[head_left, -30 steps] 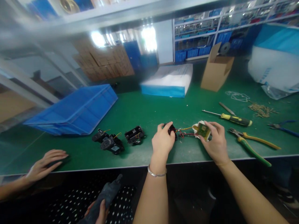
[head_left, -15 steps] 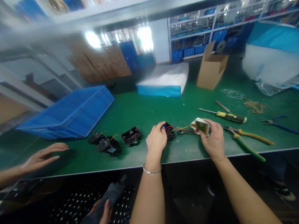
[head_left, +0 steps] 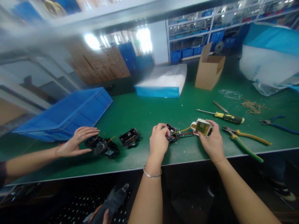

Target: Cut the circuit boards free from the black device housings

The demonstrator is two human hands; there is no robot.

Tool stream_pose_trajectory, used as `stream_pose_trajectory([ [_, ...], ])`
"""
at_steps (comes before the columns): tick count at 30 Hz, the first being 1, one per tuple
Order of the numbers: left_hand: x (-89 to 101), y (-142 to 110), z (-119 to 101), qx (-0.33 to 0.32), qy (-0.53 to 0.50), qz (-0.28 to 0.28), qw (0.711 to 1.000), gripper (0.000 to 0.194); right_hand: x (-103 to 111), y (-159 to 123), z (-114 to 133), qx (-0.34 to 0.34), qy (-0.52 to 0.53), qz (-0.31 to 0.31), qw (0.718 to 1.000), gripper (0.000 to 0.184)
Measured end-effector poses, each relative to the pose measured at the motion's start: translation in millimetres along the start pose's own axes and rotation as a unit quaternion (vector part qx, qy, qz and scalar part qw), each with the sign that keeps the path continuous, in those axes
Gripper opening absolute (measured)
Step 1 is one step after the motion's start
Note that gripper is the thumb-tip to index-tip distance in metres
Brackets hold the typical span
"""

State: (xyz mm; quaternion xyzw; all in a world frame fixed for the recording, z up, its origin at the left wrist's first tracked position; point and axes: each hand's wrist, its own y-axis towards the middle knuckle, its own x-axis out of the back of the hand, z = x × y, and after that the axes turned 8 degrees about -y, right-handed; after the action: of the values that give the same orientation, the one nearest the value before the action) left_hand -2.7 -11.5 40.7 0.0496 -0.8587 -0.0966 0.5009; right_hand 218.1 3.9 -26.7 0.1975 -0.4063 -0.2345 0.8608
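Note:
My left hand (head_left: 159, 139) has its fingers closed on a black plastic housing (head_left: 173, 132) that lies on the green bench. Red and yellow wires (head_left: 184, 130) run from this housing to a white-framed circuit board (head_left: 203, 128). That board is gripped between thumb and fingers of my right hand (head_left: 213, 140), its greenish face tilted up. Left of my left hand, another black housing (head_left: 129, 137) rests on the bench with a short yellow wire. Beyond it sit more black housings (head_left: 106, 148), bunched together.
A co-worker's hand (head_left: 78, 141) reaches beside the bunched housings, near a blue bin (head_left: 70, 112). Diagonal cutters (head_left: 243, 137), a yellow screwdriver (head_left: 229, 117) and small brass-coloured screws (head_left: 253, 106) lie at right. Behind stand a cardboard box (head_left: 209, 73) and a white-and-blue package (head_left: 161, 82).
The co-worker's hand has come in rightward to the bunched black housings. My left hand has shifted on its housing, showing more of it. The circuit board has turned slightly in my right hand.

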Motion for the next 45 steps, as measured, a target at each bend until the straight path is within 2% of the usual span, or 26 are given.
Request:
stream_pose_trajectory([
  [6,-1.9,-0.1,3.9,0.009,-0.028,0.027,0.999,0.027,-0.2,-0.2,-1.4,-0.039,0.015,0.016,0.999,0.056],
  [10,1.2,-4.1,7.9,-0.016,-0.047,0.046,0.998,0.028,-2.1,-0.2,-4.1,-0.041,0.019,0.017,0.999,0.059],
  [16,3.1,-10.8,10.7,-0.045,-0.103,0.08,0.99,0.013,-1.6,0.4,-2.7,-0.048,0.031,0.024,0.998,0.06],
  [19,1.8,-11.9,12.1,-0.037,-0.103,0.087,0.99,0.025,-1.2,0.9,-1.4,-0.047,0.038,0.024,0.998,0.059],
  [23,0.3,-11.1,12.3,-0.044,-0.077,0.074,0.993,0.02,-1.0,0.7,-1.2,-0.054,0.042,0.014,0.998,0.058],
  [26,-0.4,-9.8,9.7,-0.052,-0.068,0.066,0.994,0.029,-0.7,0.6,-0.8,-0.051,0.049,0.009,0.997,0.056],
  [30,-5.4,-7.6,5.1,-0.03,-0.041,0.042,0.998,0.039,-0.4,1.0,0.2,-0.044,0.061,0.009,0.997,0.055],
  [35,-17.6,-6.7,0.0,-0.027,-0.02,0.006,0.999,0.018,-0.2,0.7,-0.5,-0.051,0.052,0.012,0.997,0.055],
  [39,-23.9,-8.8,-4.2,-0.043,-0.015,-0.021,0.999,0.044,-0.1,0.9,-0.7,-0.047,0.053,0.006,0.997,0.053],
  [45,-26.2,-10.5,-7.6,-0.034,0.003,-0.028,0.999,0.028,-0.7,0.6,-0.4,-0.067,0.076,0.002,0.995,0.042],
])
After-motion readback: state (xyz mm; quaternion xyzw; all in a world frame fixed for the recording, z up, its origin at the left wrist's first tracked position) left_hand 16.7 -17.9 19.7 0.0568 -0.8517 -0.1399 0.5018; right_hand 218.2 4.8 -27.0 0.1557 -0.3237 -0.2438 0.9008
